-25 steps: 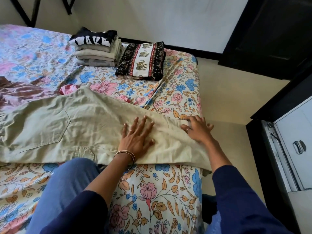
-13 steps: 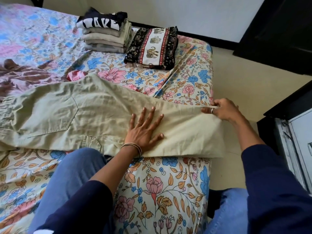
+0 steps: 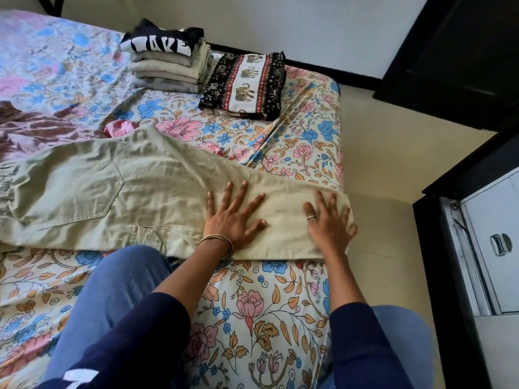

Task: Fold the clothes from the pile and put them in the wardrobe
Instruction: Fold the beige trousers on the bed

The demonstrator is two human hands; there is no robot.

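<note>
Floral-patterned bedsheet over the bed, cream floor right of it, grey metal cabinet door farther right.

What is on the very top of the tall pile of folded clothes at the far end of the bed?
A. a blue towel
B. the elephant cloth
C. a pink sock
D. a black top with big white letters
D: the black folded top with big white letters lies on top of the stack of folded grey and khaki clothes, while the black-and-white elephant-print folded cloth sits beside that stack on the flowery bedsheet.
</note>
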